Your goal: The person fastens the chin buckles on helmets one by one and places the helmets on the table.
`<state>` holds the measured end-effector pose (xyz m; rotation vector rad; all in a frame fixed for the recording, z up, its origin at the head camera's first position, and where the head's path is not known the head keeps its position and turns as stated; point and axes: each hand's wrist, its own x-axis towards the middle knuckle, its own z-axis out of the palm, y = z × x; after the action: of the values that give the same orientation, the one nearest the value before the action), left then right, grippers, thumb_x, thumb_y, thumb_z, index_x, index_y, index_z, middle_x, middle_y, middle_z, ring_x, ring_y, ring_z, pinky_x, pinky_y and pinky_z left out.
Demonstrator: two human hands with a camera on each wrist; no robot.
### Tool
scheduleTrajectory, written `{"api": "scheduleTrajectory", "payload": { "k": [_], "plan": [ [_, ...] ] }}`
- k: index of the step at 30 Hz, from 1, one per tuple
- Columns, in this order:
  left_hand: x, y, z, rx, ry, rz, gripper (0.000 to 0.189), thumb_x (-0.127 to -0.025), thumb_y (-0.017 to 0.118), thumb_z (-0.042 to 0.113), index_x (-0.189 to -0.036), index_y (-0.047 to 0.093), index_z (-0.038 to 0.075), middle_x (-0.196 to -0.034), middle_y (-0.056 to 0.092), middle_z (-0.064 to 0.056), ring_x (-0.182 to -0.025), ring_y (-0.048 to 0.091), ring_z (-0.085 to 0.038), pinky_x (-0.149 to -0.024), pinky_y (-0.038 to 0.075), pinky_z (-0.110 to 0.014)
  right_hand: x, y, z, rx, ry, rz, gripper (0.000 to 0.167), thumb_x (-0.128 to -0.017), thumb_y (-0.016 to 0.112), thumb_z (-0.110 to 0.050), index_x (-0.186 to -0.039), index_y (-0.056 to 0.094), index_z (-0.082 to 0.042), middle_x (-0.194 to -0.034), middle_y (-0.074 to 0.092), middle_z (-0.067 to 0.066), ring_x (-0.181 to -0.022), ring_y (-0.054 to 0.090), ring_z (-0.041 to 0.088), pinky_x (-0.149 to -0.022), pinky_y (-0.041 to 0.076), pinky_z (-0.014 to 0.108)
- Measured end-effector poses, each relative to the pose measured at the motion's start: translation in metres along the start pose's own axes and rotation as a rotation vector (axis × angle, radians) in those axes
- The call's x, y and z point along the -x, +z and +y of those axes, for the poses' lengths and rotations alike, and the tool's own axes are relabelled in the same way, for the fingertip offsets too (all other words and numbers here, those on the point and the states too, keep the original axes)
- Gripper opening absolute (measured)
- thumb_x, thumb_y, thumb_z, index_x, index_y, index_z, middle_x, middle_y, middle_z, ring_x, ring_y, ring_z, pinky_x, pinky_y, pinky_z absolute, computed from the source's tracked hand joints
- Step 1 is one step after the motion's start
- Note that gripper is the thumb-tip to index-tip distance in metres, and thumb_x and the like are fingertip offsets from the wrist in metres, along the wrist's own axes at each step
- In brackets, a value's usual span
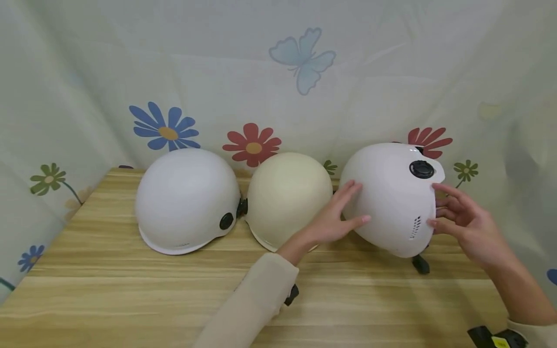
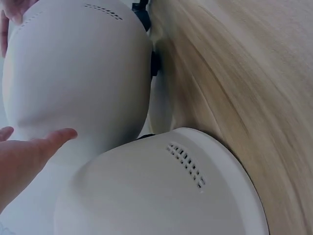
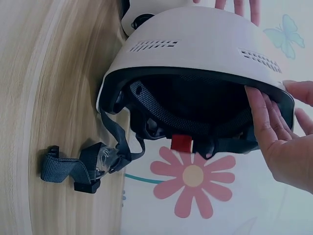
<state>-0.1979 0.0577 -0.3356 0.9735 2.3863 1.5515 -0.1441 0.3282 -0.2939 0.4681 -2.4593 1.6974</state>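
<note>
At the right of the head view, a white helmet (image 1: 387,203) is tipped on its side above the wooden table. My right hand (image 1: 472,227) grips its rim, fingers reaching inside the shell and thumb outside, as the right wrist view shows. On the other side, my left hand (image 1: 332,220) has its fingers extended along the shell; whether the thumb touches cannot be told. Beside it sits a cream helmet (image 1: 289,193), partly behind my left forearm. Black straps and a red buckle (image 3: 181,143) show at the tipped helmet's opening.
Another white helmet (image 1: 187,198) stands at the left on the wooden table (image 1: 130,290). A flowered curtain (image 1: 370,87) hangs right behind the row. A black strap end (image 3: 63,166) lies near the tabletop below the tipped helmet.
</note>
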Motion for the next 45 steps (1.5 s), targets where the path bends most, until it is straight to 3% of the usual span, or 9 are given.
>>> {"api": "scheduleTrajectory", "payload": {
  "k": [5, 11, 14, 22, 27, 34, 38, 41, 45],
  "plan": [
    [0.001, 0.000, 0.001, -0.013, -0.015, -0.014, 0.072, -0.090, 0.056, 0.035, -0.147, 0.015, 0.021, -0.152, 0.009, 0.001, -0.137, 0.010, -0.014, -0.108, 0.018, -0.041, 0.000, 0.000, -0.003, -0.026, 0.010, -0.004, 0.063, -0.083, 0.057, 0.012, -0.136, 0.036, -0.015, -0.102, 0.059, -0.003, -0.087, 0.061, 0.006, -0.065, 0.052, 0.021],
    [0.004, 0.003, -0.002, -0.041, -0.057, -0.077, 0.073, -0.090, 0.056, 0.035, -0.147, 0.015, 0.019, -0.149, 0.020, -0.003, -0.135, 0.018, -0.015, -0.107, 0.021, -0.035, 0.002, 0.008, -0.007, 0.316, 0.039, -0.006, 0.050, -0.084, 0.064, -0.002, -0.129, 0.047, -0.012, -0.100, 0.058, -0.008, -0.085, 0.058, 0.001, -0.066, 0.049, 0.016],
    [0.004, 0.004, -0.003, -0.048, -0.063, -0.061, 0.070, -0.090, 0.056, 0.035, -0.147, 0.018, 0.018, -0.150, 0.019, -0.004, -0.135, 0.018, -0.017, -0.107, 0.021, -0.036, 0.004, 0.013, -0.006, 0.385, 0.032, -0.014, 0.043, -0.082, 0.067, -0.004, -0.123, 0.052, -0.004, -0.100, 0.057, -0.010, -0.084, 0.057, 0.001, -0.066, 0.049, 0.016],
    [0.002, 0.004, -0.005, -0.015, -0.022, -0.029, 0.069, -0.090, 0.057, 0.031, -0.146, 0.020, 0.014, -0.151, 0.015, -0.003, -0.136, 0.015, -0.014, -0.107, 0.020, -0.033, 0.010, 0.017, 0.004, 0.338, 0.073, -0.062, 0.034, -0.085, 0.065, -0.009, -0.116, 0.057, 0.001, -0.104, 0.058, -0.012, -0.088, 0.058, 0.000, -0.068, 0.050, 0.018],
    [0.005, 0.004, -0.009, 0.009, -0.038, -0.038, 0.069, -0.091, 0.056, 0.029, -0.146, 0.019, 0.012, -0.149, 0.020, -0.003, -0.135, 0.018, -0.014, -0.107, 0.020, -0.031, 0.016, 0.012, 0.015, 0.283, 0.065, -0.092, 0.032, -0.085, 0.063, -0.004, -0.116, 0.057, -0.002, -0.104, 0.062, -0.007, -0.088, 0.060, 0.004, -0.067, 0.050, 0.018],
    [0.008, 0.004, -0.012, 0.110, -0.096, 0.064, 0.069, -0.090, 0.059, 0.029, -0.146, 0.021, 0.015, -0.146, 0.026, -0.005, -0.128, 0.034, -0.020, -0.099, 0.036, -0.035, 0.024, 0.004, 0.027, 0.207, 0.092, -0.137, 0.036, -0.087, 0.059, -0.003, -0.122, 0.052, -0.001, -0.108, 0.062, -0.006, -0.095, 0.059, 0.006, -0.072, 0.050, 0.019],
    [0.007, 0.005, -0.010, 0.030, -0.087, 0.108, 0.065, -0.089, 0.060, 0.030, -0.143, 0.029, 0.014, -0.134, 0.042, -0.009, -0.103, 0.050, -0.018, -0.081, 0.044, -0.025, 0.027, 0.001, 0.029, 0.254, 0.112, -0.141, 0.037, -0.088, 0.059, -0.007, -0.124, 0.051, -0.001, -0.107, 0.063, 0.000, -0.094, 0.059, 0.005, -0.071, 0.050, 0.021],
    [0.006, 0.007, -0.007, -0.044, -0.069, 0.117, 0.063, -0.088, 0.061, 0.031, -0.141, 0.034, 0.012, -0.124, 0.048, -0.011, -0.089, 0.051, -0.018, -0.071, 0.042, -0.019, 0.028, 0.000, 0.030, 0.267, 0.113, -0.156, 0.037, -0.089, 0.059, -0.007, -0.124, 0.051, -0.001, -0.105, 0.063, 0.006, -0.091, 0.059, 0.006, -0.069, 0.050, 0.023],
    [0.003, 0.011, -0.005, -0.082, -0.070, 0.155, 0.061, -0.087, 0.062, 0.032, -0.138, 0.039, 0.010, -0.125, 0.047, -0.009, -0.101, 0.052, -0.019, -0.077, 0.042, -0.019, 0.029, 0.000, 0.030, 0.250, 0.107, -0.176, 0.037, -0.089, 0.058, -0.006, -0.125, 0.050, -0.001, -0.104, 0.063, 0.007, -0.088, 0.060, 0.009, -0.068, 0.051, 0.024]
  ]
}}
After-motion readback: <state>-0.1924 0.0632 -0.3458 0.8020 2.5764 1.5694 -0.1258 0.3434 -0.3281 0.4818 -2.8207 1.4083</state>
